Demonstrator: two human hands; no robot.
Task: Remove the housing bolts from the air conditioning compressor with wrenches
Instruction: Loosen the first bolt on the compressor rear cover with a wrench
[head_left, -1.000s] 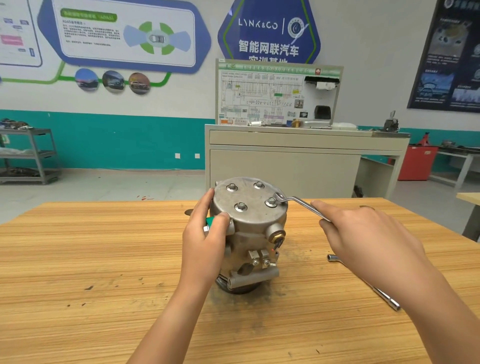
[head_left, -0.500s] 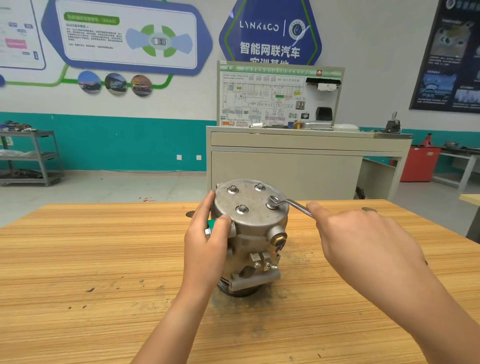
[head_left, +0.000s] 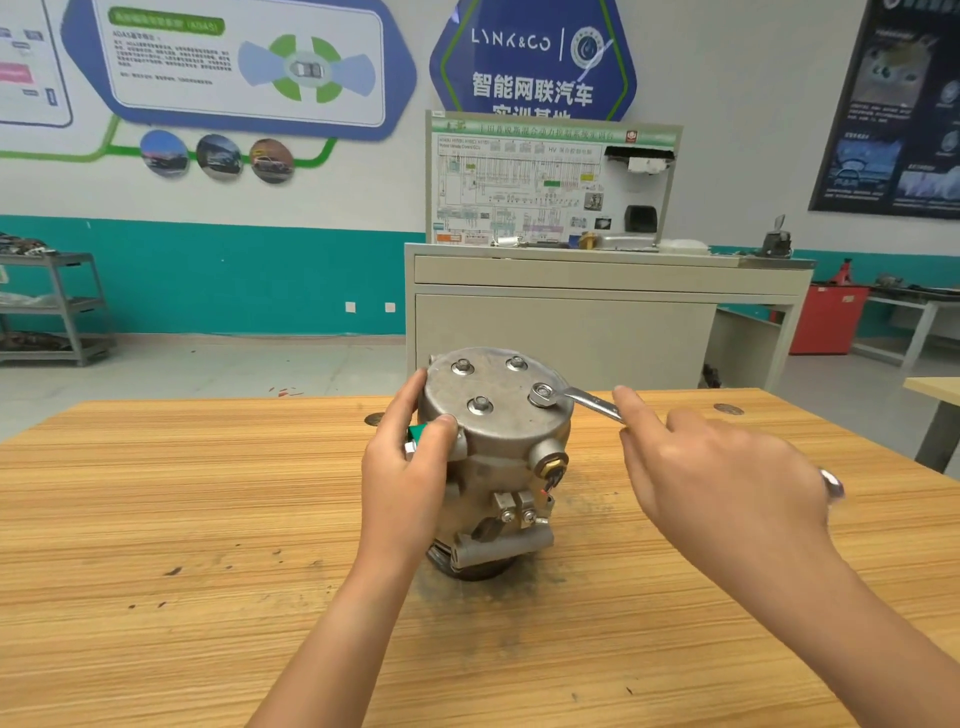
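— What has shifted in the last second?

— The wrench (head_left: 587, 401). Its ring end was just off the right-front bolt (head_left: 542, 391), and now it sits round that bolt. The right hand (head_left: 727, 478) has come nearer and lower. It now covers the long tool that lay on the desk (head_left: 156, 519).

— Take me across from the left.

— Far left, against the teal wall, stands a grey shelf rack (head_left: 52, 306). On the desk, the left hand (head_left: 405, 478) grips the compressor (head_left: 498, 467) by its left flank. The fingers curl round the far side and the thumb presses near the upper rim. A green plug (head_left: 417, 431) shows between them.

— How does the compressor stand?

— Upright on end, about mid-desk, with its flat top plate facing up. Four housing bolts (head_left: 479, 405) sit in that plate.

— And to the right of it?

— The wrench handle runs from the bolt out to the right, into the right hand. That hand holds it with the forefinger stretched along the handle. The rest of the grip is hidden under the palm. A shiny metal tip shows past the hand's right edge, and I cannot tell what it belongs to.

— Behind?

— A beige cabinet (head_left: 571, 322) carrying a wiring board (head_left: 545, 187). Farther right is a red cart (head_left: 826, 322).
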